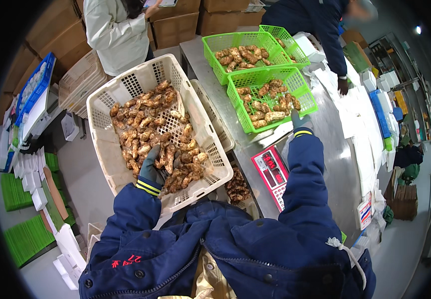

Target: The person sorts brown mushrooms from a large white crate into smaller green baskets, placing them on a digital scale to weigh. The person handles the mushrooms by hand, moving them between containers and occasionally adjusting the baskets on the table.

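My gloved left hand [152,167] is in the large white plastic crate [103,149], its fingers around a brown and cream mushroom [169,157] among many similar ones. My gloved right hand [300,121] is at the near right corner of a green plastic basket [243,121] that holds several mushrooms [274,116]. Whether its fingers grip the rim or a mushroom is hidden. Left of my right forearm, a red digital scale [271,173] with lit digits lies on the steel table [335,157].
Two more green baskets [219,71] [301,56] with mushrooms stand behind. A co-worker in dark clothes [327,33] reaches over white sheets [361,138] at the right. Another person in a white coat [116,41] stands beyond the crate. Stacked crates [81,82] are at the left.
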The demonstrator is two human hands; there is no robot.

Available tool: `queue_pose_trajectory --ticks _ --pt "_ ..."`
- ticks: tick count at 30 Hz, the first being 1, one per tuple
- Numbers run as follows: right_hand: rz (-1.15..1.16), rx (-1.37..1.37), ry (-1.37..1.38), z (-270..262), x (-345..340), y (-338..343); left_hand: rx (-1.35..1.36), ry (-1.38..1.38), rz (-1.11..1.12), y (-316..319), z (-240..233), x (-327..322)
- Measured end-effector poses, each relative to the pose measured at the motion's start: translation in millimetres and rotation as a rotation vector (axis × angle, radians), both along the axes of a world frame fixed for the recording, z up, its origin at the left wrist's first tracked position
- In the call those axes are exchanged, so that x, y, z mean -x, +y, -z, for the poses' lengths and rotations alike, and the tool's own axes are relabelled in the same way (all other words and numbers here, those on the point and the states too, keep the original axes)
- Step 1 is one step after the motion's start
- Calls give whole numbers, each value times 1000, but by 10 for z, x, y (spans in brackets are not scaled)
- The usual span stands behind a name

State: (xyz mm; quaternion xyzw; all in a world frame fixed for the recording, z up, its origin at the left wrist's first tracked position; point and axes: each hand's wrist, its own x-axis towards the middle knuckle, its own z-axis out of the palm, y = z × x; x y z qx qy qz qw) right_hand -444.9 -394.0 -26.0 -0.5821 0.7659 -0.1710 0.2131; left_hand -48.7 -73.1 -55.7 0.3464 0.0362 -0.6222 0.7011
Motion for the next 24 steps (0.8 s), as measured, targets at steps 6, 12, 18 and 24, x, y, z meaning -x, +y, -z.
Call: queue_pose_trajectory --ticks 6,12,18,24 --pt "-635 584 296 -449 -652 -643 48 36 57 -83 -106 79" --pt "-811 298 771 -399 -1260 -1226 26 -4 22 62 316 -33" --pt "-887 140 814 -448 -1264 -1311 16 -28 14 17 74 -24" --pt "-853 146 816 -532 -1464 -1365 -12 3 -43 5 77 -73"
